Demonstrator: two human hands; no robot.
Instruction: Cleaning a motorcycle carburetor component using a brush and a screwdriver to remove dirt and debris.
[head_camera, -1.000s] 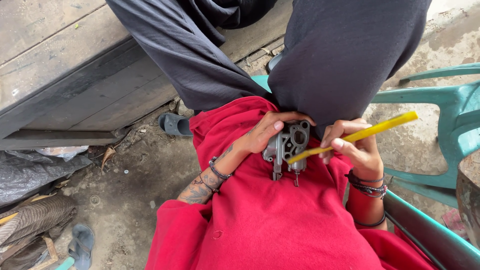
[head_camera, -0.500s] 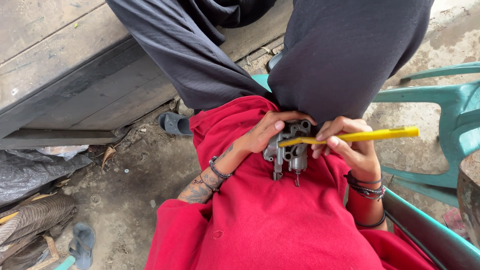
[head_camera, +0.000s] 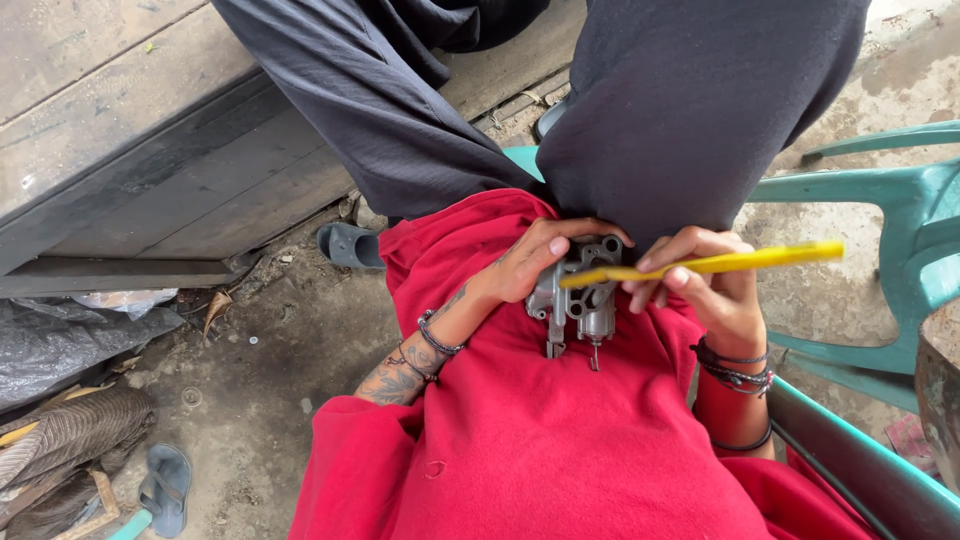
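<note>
Head cam looking straight down at the lap: the left hand is curled around a grey metal carb body, thumb and fingers wrapped on its left side and top, holding it against the red shirt right where the shirt meets the dark trousers. The carb sits upright-ish, with two little stems poking down off its bottom edge. The right hand is pinching a thin yellow stick between thumb and fingertips; the stick lies nearly level, its left tip touching the face of the carb and the other end sticking out well to the right, over the teal plastic chair. Both wrists have dark bracelets, and the left forearm has tattoos. Around it: rough dirt ground on the left, a grey sandal by the edge of a weathered wooden platform, a blue sandal bottom left next to some striped cloth, and a black plastic sheet crumpled above that. No real containers anywhere, except a dark rusty rim at the far right edge, and I can't tell what's in it.
</note>
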